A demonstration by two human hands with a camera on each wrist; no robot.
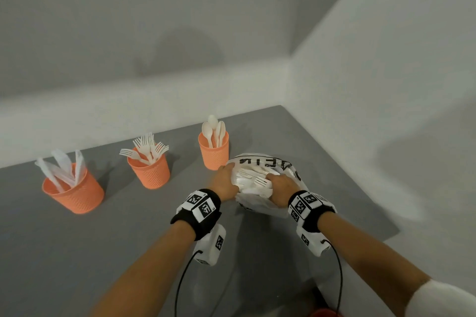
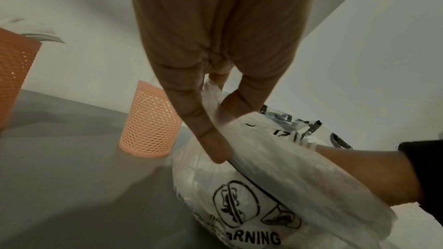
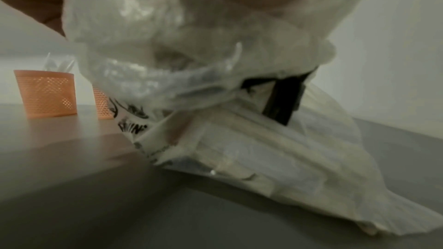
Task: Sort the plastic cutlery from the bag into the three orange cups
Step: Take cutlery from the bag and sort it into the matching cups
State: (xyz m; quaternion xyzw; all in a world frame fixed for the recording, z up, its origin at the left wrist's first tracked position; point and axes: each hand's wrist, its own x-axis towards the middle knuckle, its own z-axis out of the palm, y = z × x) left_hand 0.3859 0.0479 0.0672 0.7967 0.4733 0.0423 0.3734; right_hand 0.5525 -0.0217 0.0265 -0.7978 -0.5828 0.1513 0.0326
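The plastic bag (image 1: 268, 183), translucent white with black print and a warning pictogram, lies on the grey table (image 1: 103, 239) at its right side, just in front of and to the right of the spoon cup. Its mouth is spread between my two hands; white cutlery (image 1: 253, 179), including a fork, shows inside the opening.

My left hand (image 1: 224, 184) grips the left edge of the bag's mouth; in the left wrist view the film is pinched between my thumb and fingers (image 2: 203, 126), which are narrow and closed on it. My right hand (image 1: 280, 185) grips the near right edge, its fingers curled round bunched film; the right wrist view is largely filled by crumpled plastic, and the fingertips themselves are hidden there.

Three orange perforated cups stand in a row along the back of the table, well apart from one another. The right cup (image 1: 213, 149) holds spoons (image 1: 213, 128), bowls up, and stands just beside the bag. The middle cup (image 1: 150, 171) holds forks (image 1: 148, 148), tines up. The left cup (image 1: 74, 192) holds knives (image 1: 61, 167), leaning outward.

Each wrist carries a black band with square black-and-white markers (image 1: 199, 204) and a cabled white camera unit. White walls meet in a corner behind the table.
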